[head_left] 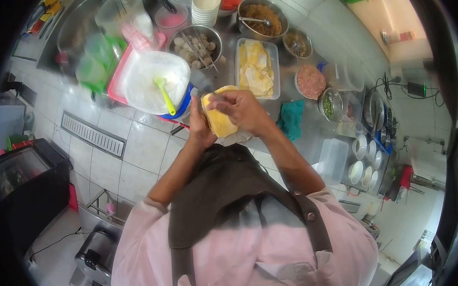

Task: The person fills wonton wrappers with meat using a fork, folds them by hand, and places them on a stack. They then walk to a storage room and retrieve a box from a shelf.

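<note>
My left hand (201,128) is closed around a stack of yellow dough wrappers (221,121), held upright near my apron. Over its upper part, my right hand (244,110) has its fingers bent together; a small greyish thing shows at the fingertips, too blurred to name. More yellow wrappers (254,64) lie in a clear plastic tub (276,83) just beyond my hands. To the left, a white basin (133,88) of white powder holds a lime-green spatula (165,97). A bowl of pink minced meat (311,81) stands to the right.
A metal bowl of meatballs (195,49) has tongs across it. Behind are a brown-filled metal bowl (259,19) and stacked white cups (206,5). Rightward lie a teal cloth (291,119), chopped greens (330,106) in a bowl, a clear container (331,161) and several small white bowls (356,171).
</note>
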The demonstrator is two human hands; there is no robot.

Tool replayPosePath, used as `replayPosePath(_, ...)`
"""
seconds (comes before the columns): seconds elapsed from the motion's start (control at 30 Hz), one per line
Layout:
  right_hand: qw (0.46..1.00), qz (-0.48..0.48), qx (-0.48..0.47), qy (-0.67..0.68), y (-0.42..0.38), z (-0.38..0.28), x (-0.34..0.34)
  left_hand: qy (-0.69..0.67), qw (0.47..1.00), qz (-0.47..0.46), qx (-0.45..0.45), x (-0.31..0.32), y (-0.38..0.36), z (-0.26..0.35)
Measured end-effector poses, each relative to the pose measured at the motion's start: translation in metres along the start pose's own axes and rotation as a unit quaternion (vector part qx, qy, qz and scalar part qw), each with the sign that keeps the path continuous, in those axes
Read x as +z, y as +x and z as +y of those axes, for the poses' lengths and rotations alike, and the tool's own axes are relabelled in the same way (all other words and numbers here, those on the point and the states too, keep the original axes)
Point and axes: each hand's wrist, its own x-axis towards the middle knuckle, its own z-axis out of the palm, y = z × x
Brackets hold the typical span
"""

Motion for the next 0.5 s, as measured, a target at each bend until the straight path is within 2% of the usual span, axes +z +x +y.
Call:
replayPosePath(0.07,0.999,-0.017,-0.006,0.026,-0.001,0.004,-0.011,-0.036,0.999,0.01,-0.003,-0.007,-0.003,-0.001)
replayPosePath(0.17,0.99,0.068,0.012,0.122,-0.011,0.022,-0.04,0.021,0.999,0.044,0.022,-0.017,-0.002,-0.005)
replayPosePath(0.2,0.989,0.089,0.013,0.117,-0.018,0.035,-0.051,0.019,0.999,0.031,0.004,-0.02,-0.001,-0.006)
replayPosePath(0.27,0.991,0.12,0.028,0.044,-0.031,0.081,-0.07,0.142,0.986,0.08,-0.018,-0.029,-0.001,-0.006)
replayPosePath(0.3,0.99,0.133,0.03,0.044,-0.042,0.105,-0.079,0.144,0.986,0.073,-0.029,-0.029,-0.001,-0.008)
replayPosePath(0.37,0.977,0.191,0.074,-0.052,-0.069,0.157,-0.104,0.093,0.99,0.103,-0.017,-0.028,-0.003,-0.01)
replayPosePath(0.43,0.938,0.275,0.03,-0.208,-0.089,0.214,-0.136,0.096,0.99,0.1,-0.022,-0.033,-0.004,-0.013)
replayPosePath(0.47,0.937,0.281,0.031,-0.205,-0.094,0.214,-0.147,0.095,0.99,0.099,-0.021,-0.034,-0.003,-0.014)
replayPosePath(0.5,0.905,0.291,0.088,-0.298,-0.095,0.211,-0.16,0.1,0.99,0.096,-0.025,-0.032,-0.001,-0.016)
